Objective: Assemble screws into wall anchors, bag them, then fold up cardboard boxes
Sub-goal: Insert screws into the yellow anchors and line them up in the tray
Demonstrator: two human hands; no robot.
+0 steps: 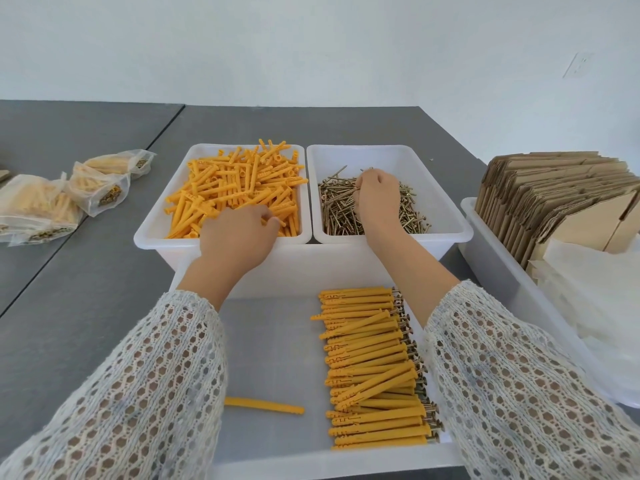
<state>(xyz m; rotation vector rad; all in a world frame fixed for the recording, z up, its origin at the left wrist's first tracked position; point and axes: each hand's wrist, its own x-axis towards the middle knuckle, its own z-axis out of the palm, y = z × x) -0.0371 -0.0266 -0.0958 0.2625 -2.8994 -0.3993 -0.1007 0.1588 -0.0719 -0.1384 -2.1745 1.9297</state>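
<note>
While my left hand (239, 233) curls its fingers into the loose yellow anchors (239, 188) in the upper-middle bin (152, 233), my right hand (375, 195) pinches screws (408, 213) in the neighbouring bin (446, 216). Assembled anchors (374, 368) line the lower-centre tray (332, 459); flat cardboard boxes (547, 199) stand at right.

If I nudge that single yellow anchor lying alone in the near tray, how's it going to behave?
The lone wall anchor looks like thin plastic, so probably very light and easily flicked. Its round shaft suggests it may roll, though its ribbed tip might check that. The near tray floor looks smooth, so it would likely slide too.
</note>
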